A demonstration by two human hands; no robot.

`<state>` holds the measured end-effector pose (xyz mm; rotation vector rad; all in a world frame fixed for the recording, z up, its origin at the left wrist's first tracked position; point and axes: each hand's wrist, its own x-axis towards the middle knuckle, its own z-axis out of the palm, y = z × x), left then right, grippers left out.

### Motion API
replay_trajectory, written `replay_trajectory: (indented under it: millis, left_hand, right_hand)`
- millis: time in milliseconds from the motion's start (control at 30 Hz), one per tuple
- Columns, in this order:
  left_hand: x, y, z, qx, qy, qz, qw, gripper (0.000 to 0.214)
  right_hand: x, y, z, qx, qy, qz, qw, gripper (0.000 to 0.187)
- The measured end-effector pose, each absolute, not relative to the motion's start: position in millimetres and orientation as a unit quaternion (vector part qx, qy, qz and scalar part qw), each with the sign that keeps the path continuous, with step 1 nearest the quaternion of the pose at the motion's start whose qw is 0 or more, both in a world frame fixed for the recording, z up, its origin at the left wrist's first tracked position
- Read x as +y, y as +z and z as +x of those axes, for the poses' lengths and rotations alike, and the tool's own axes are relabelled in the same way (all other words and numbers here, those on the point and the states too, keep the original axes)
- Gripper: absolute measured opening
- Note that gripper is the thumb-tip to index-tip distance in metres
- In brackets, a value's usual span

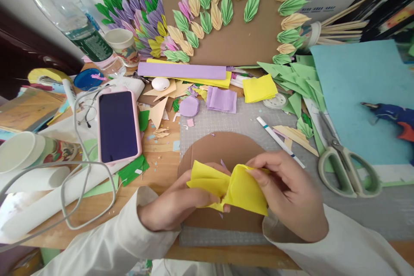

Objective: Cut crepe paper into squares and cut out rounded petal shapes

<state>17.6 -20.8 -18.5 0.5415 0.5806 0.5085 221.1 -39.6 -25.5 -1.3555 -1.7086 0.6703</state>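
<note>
Yellow crepe paper [247, 192], folded and gathered at its middle, is held between both hands. My left hand [181, 202] pinches it near the centre, fingers partly hidden behind the paper. With thumb and fingertips, my right hand [289, 192] grips the upper right part. Beneath them lies a round piece of brown cardboard [200, 148] on a grey cutting mat [242, 116]. Beyond it sit a folded purple paper stack [221, 99] and a folded yellow paper stack [259, 88]. A white strip with blue bands [280, 141] lies to the right of the cardboard.
Large scissors [346, 166] and a blue glue gun [388, 112] lie right, the gun on a blue sheet [352, 73]. A phone [118, 127], looping white cable [76, 220] and bottle [80, 30] occupy the left. Behind stands a cardboard panel [239, 47] with pleated paper leaves.
</note>
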Motion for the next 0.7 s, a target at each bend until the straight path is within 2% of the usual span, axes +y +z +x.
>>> replay_trajectory:
  millis: [167, 367, 700]
  left_hand:
    - [-20.6, -21.1, 18.8, 0.271, 0.270, 0.266, 0.885, 0.013]
    - [-19.4, -15.5, 16.9, 0.299, 0.257, 0.302, 0.868, 0.022]
    - [-23.1, -24.9, 18.8, 0.357, 0.315, 0.331, 0.815, 0.022]
  right_hand:
    - [-39.4, -24.4, 221.4, -0.698, 0.243, -0.540, 0.403, 0.008]
    - [-39.8, -24.1, 222.2, -0.715, 0.202, -0.540, 0.396, 0.008]
    - [-37.5, -23.8, 235.9, -0.734, 0.161, -0.538, 0.383, 0.016]
